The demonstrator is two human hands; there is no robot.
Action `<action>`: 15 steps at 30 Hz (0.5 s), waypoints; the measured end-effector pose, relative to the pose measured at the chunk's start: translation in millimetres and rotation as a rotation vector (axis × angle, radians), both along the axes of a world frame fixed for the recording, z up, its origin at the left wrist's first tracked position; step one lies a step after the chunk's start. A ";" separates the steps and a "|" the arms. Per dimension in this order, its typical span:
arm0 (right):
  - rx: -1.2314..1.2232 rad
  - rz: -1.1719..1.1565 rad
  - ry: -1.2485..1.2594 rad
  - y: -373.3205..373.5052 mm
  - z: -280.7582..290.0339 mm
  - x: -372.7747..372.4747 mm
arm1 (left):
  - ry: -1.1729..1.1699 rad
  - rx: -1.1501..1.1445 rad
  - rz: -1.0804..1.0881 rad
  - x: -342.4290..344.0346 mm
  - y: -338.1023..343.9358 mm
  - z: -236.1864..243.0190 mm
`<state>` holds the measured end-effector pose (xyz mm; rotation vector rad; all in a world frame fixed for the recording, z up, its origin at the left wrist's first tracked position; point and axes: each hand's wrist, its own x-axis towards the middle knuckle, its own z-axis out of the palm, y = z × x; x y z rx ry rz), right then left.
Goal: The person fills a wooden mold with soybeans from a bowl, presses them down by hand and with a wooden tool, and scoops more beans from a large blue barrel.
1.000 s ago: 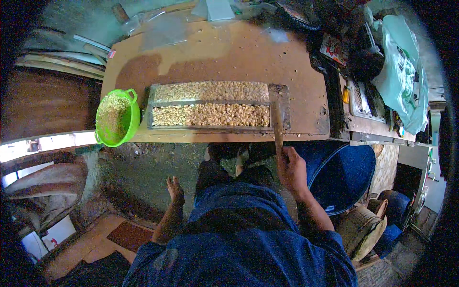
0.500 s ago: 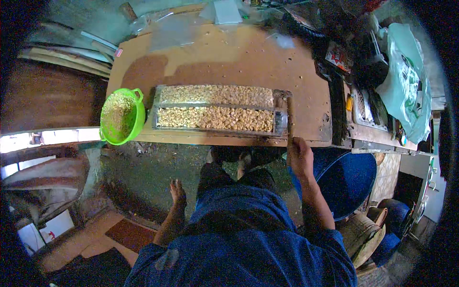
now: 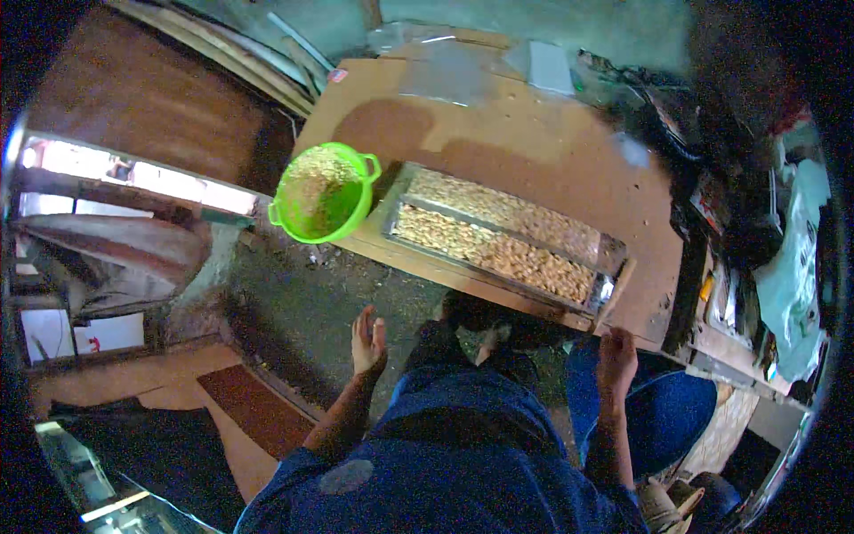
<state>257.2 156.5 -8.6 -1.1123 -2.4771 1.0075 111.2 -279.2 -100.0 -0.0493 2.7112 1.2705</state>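
Note:
My left hand (image 3: 368,343) is held in the air in front of the table edge, fingers apart and empty. My right hand (image 3: 616,354) is closed around the near end of a thin wooden stick (image 3: 616,292), just off the table's front edge. The stick slants along the right end of a long, shallow tray (image 3: 398,233). Two long rows in the tray are filled with pale nut-like pieces (image 3: 489,246); their exact kind is unclear. Left of the tray, a lime-green colander-like bowl with two handles (image 3: 363,206) contains more pale bits.
The tray and bowl rest on a brown board table (image 3: 551,151), the bowl at its left front edge. Clear plastic sheets (image 3: 454,80) lie at the back. A blue barrel (image 3: 676,418) stands below the right edge, and a pale green plastic bag (image 3: 792,276) is at far right.
My view has turned left, so table, tray and bowl appear tilted and shifted right. My left hand has come up with its fingers spread. The right hand keeps its grip on the stick.

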 end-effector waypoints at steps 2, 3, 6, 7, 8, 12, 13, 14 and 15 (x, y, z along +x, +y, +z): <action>-0.223 0.023 0.063 -4.2 -23.1 33.1 | 0.183 0.027 -0.106 -23.8 15.5 25.5; -0.265 0.085 -0.097 -10.4 -30.3 44.1 | 0.199 0.023 -0.138 -35.1 28.1 46.8; -0.283 0.327 -0.579 -42.2 -30.3 63.2 | 0.277 0.001 -0.227 -69.6 57.9 101.1; -0.447 0.317 -0.554 -54.2 -33.9 69.0 | 0.312 -0.031 -0.260 -81.5 63.4 107.9; -0.547 0.305 -0.542 -65.6 -36.7 75.2 | 0.348 -0.060 -0.297 -92.9 68.4 110.6; -0.650 0.326 -0.563 -92.4 -45.3 82.2 | 0.333 -0.169 -0.315 -125.0 77.4 105.7; -0.649 0.317 -0.567 -95.8 -44.9 82.4 | 0.319 -0.163 -0.322 -130.8 80.6 103.5; -0.651 0.312 -0.574 -99.3 -44.4 82.5 | 0.305 -0.159 -0.329 -135.5 81.6 101.0; -0.654 0.305 -0.582 -102.5 -45.2 82.1 | 0.381 -0.207 -0.367 -139.3 78.7 92.6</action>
